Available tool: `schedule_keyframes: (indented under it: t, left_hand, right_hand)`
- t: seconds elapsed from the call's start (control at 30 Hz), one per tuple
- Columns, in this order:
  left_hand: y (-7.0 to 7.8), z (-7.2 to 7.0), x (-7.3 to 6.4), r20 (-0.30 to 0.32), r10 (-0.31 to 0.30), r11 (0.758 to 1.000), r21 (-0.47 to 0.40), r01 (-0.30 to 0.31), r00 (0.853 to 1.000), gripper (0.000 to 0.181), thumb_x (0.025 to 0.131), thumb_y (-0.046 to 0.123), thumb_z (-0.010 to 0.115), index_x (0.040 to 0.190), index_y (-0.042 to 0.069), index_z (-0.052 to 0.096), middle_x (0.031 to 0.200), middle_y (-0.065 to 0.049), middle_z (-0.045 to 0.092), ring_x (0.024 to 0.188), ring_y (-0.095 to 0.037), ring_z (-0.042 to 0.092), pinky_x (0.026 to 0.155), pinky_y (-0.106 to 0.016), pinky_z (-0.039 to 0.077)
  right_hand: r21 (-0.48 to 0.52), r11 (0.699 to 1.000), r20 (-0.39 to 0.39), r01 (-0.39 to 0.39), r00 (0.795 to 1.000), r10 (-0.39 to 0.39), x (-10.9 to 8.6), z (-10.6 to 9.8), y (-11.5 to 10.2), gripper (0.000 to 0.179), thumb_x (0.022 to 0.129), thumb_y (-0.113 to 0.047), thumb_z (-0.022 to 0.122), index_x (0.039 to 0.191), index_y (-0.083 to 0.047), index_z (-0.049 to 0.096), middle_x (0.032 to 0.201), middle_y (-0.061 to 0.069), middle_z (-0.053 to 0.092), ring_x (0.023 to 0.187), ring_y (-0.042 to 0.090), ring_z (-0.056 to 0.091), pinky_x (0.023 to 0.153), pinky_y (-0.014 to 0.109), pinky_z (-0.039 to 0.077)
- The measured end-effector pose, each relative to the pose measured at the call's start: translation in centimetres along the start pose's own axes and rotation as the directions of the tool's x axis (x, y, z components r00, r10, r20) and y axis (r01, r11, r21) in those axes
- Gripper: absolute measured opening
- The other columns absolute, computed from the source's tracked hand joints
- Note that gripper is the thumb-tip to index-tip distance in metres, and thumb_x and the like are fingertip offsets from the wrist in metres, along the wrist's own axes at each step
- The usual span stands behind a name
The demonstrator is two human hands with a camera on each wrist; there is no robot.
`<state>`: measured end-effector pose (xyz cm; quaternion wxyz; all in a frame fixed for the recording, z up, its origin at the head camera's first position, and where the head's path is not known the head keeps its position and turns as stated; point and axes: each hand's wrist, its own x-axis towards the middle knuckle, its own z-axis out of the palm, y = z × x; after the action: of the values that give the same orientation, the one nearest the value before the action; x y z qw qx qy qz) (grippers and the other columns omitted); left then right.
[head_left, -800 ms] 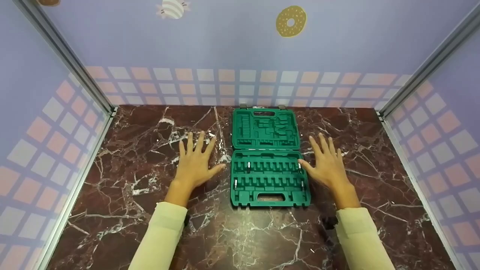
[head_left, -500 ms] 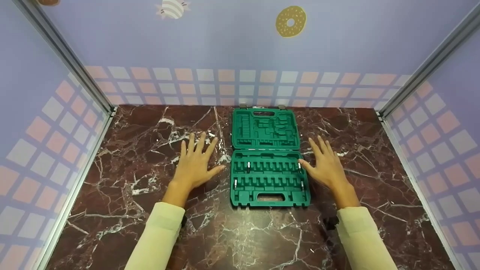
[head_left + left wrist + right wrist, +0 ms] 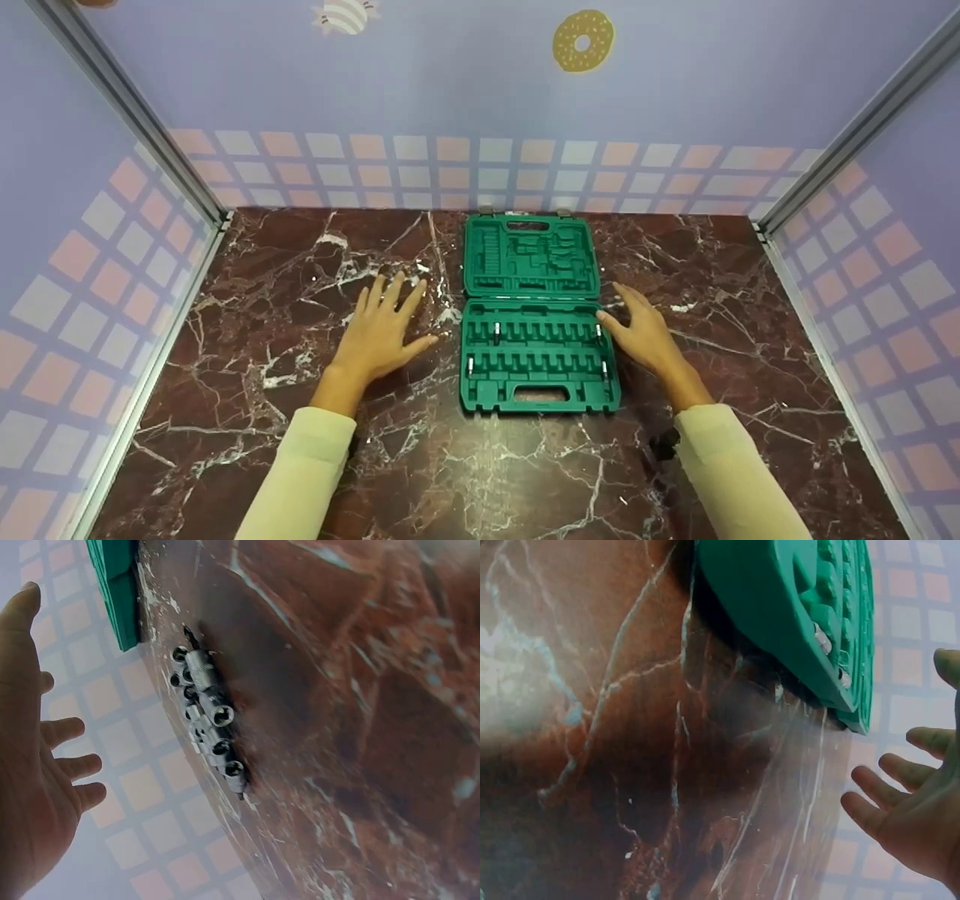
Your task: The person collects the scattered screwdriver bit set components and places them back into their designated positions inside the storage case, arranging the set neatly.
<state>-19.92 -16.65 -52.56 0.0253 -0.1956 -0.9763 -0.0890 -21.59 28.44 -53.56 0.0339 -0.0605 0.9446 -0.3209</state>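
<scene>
A green socket case [image 3: 540, 315] lies opened flat on the table, with several metal sockets [image 3: 496, 332] in slots of its near half. Left of the case, my left hand [image 3: 379, 330] hovers palm down with its fingers spread and holds nothing. Below it, the left wrist view shows a loose pile of metal sockets [image 3: 206, 697] on the table, mostly hidden by the hand in the head view. My right hand [image 3: 641, 334] is held beside the case's right edge, its fingers extended and nothing in them. Its thumb overlaps the case's corner near a socket [image 3: 599, 332].
The dark red marbled table [image 3: 525, 472] is enclosed by a back panel [image 3: 450, 90] and two side panels with a checked pattern. The case's lid half stands close to the back panel. Metal rails [image 3: 150, 135] run along the corners.
My left hand has drifted back and to the left, away from the case. My right hand has turned slightly, and its fingers have come together.
</scene>
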Motion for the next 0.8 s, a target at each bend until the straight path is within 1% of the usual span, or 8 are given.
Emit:
schedule_keyframes:
  t: [0.07,0.2,0.27,0.33,0.43,0.57,0.7,0.8]
  left_hand:
    - [-0.3,0.0,-0.1,0.0,0.002,1.0,-0.008,-0.002,1.0,0.091,0.097,0.067,0.055,0.166,0.021,0.019,0.17,-0.022,0.019,0.156,-0.05,0.015,0.126,-0.063,0.014]
    - [-0.7,0.1,-0.3,0.0,0.003,1.0,-0.013,-0.003,1.0,0.092,0.096,0.066,0.057,0.167,0.021,0.018,0.169,-0.022,0.021,0.155,-0.049,0.019,0.126,-0.062,0.017]
    - [-0.9,0.1,-0.5,0.0,0.0,1.0,-0.019,0.0,1.0,0.093,0.095,0.066,0.058,0.167,0.021,0.018,0.169,-0.021,0.022,0.154,-0.049,0.022,0.126,-0.062,0.02]
    - [-1.1,0.1,-0.6,-0.004,0.0,1.0,-0.023,0.0,1.0,0.094,0.095,0.067,0.058,0.167,0.021,0.019,0.169,-0.021,0.023,0.152,-0.05,0.026,0.125,-0.062,0.023]
    - [-1.6,0.1,-0.8,-0.006,-0.003,0.999,-0.046,0.003,1.0,0.094,0.094,0.066,0.061,0.166,0.021,0.02,0.168,-0.021,0.025,0.151,-0.05,0.028,0.124,-0.062,0.024]
    - [-2.2,0.3,-1.2,-0.018,-0.004,0.998,-0.068,0.003,1.0,0.095,0.094,0.065,0.063,0.166,0.019,0.021,0.166,-0.023,0.03,0.15,-0.049,0.03,0.124,-0.061,0.025]
    - [-2.7,0.4,-1.6,-0.048,-0.002,0.998,-0.07,-0.001,0.999,0.096,0.093,0.065,0.063,0.165,0.016,0.023,0.162,-0.025,0.035,0.148,-0.048,0.035,0.122,-0.061,0.029]
    - [-3.0,0.5,-1.9,-0.066,-0.01,0.995,-0.097,0.003,0.998,0.096,0.092,0.065,0.065,0.164,0.015,0.026,0.162,-0.024,0.037,0.146,-0.047,0.038,0.121,-0.062,0.031]
  right_hand:
    - [0.008,1.0,0.004,-0.01,1.0,0.01,0.2,0.2,0.0,0.076,0.105,-0.048,0.056,0.161,-0.003,0.031,0.163,0.03,0.03,0.15,0.051,0.03,0.12,0.073,0.02]
    - [0.026,0.998,0.023,-0.052,0.998,0.051,0.6,0.5,0.1,0.071,0.106,-0.043,0.056,0.158,0.001,0.036,0.161,0.033,0.032,0.149,0.053,0.028,0.119,0.071,0.025]
    - [0.046,0.996,0.03,-0.071,0.997,0.07,0.8,0.6,0.2,0.069,0.106,-0.041,0.057,0.157,0.001,0.038,0.159,0.035,0.034,0.146,0.053,0.035,0.116,0.069,0.032]
    - [0.074,0.994,0.033,-0.08,0.996,0.078,0.9,0.7,0.3,0.065,0.106,-0.039,0.057,0.155,0.002,0.041,0.156,0.035,0.039,0.14,0.051,0.045,0.111,0.066,0.041]
    - [0.105,0.991,0.034,-0.086,0.996,0.083,1.0,0.9,0.4,0.06,0.107,-0.035,0.057,0.152,0.003,0.046,0.149,0.032,0.048,0.129,0.047,0.057,0.104,0.061,0.049]
    - [0.117,0.99,0.02,-0.082,0.997,0.08,1.2,1.2,0.7,0.052,0.107,-0.029,0.057,0.147,0.003,0.051,0.144,0.029,0.055,0.13,0.045,0.057,0.106,0.06,0.048]
    - [0.127,0.988,0.012,-0.083,0.997,0.082,1.4,1.6,0.7,0.048,0.107,-0.023,0.057,0.145,0.005,0.053,0.144,0.03,0.056,0.132,0.046,0.055,0.108,0.06,0.046]
    - [0.129,0.988,0.013,-0.084,0.996,0.083,1.7,1.9,0.7,0.045,0.107,-0.019,0.057,0.144,0.006,0.054,0.144,0.03,0.056,0.133,0.046,0.054,0.109,0.06,0.045]
